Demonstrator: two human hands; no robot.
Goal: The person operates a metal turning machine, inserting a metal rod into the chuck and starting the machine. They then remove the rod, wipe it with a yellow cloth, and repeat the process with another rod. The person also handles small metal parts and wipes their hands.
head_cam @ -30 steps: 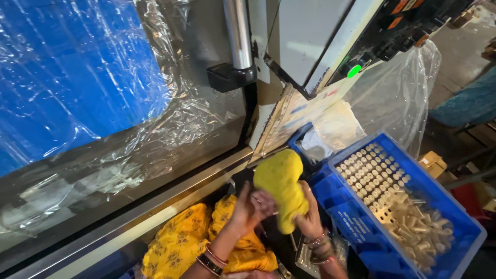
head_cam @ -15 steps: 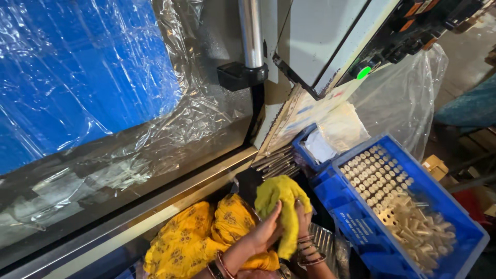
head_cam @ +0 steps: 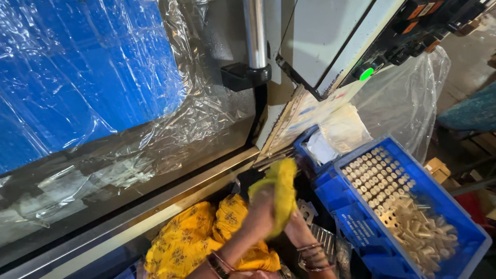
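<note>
A yellow cloth [head_cam: 281,188] is bunched up between both my hands at the bottom centre. My left hand [head_cam: 258,214] grips it from the left, blurred, with bangles on the wrist. My right hand [head_cam: 295,230] holds its lower right side, also with bangles on the wrist. The cloth hangs just left of a blue plastic crate [head_cam: 361,227] that holds several small cream-coloured cylindrical parts [head_cam: 380,178], some standing in rows and some loose in a heap.
A machine with a blue panel under clear plastic wrap [head_cam: 88,88] fills the left. A metal rail [head_cam: 170,194] runs diagonally below it. A control box with a green light [head_cam: 367,74] sits upper right. Yellow patterned clothing [head_cam: 196,243] covers my lap.
Both hands have moved the yellow cloth: it was spread wide and raised one second ago, then lowered, and now it is bunched narrow and lifted again.
</note>
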